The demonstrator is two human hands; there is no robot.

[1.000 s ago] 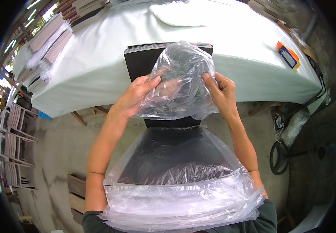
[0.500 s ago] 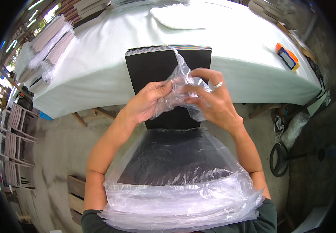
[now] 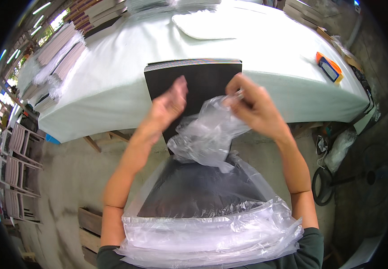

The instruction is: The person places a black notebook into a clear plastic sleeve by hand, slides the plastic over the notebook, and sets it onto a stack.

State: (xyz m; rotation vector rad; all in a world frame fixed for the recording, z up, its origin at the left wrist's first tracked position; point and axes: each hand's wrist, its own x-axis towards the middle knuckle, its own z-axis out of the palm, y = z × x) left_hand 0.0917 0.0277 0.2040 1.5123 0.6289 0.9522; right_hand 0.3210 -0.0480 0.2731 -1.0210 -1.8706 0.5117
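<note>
A crumpled piece of clear plastic film (image 3: 205,134) hangs from my right hand (image 3: 256,107), whose fingers are pinched on its upper right part. To the left of the film, my left hand (image 3: 167,105) is apart from it, slightly blurred, with its fingers stretched out and nothing in them. Behind both hands, a stack of black sheets (image 3: 203,78) leans at the table's near edge, its far edge showing many layers. Close to my body lies a pile of clear plastic bags (image 3: 212,237), with a dark panel (image 3: 198,188) visible through the film on its far side.
A pale cloth covers the wide table (image 3: 113,89). On its right lies an orange and blue object (image 3: 329,68); at the back is a white flat piece (image 3: 203,27). Wrapped stacks (image 3: 55,58) rise at left. White chairs (image 3: 21,148) and a wooden crate (image 3: 89,228) stand on the floor.
My left hand has let go of the plastic film and moved up and left. The film has dropped lower and spread out, hanging from my right hand, which has shifted slightly right.
</note>
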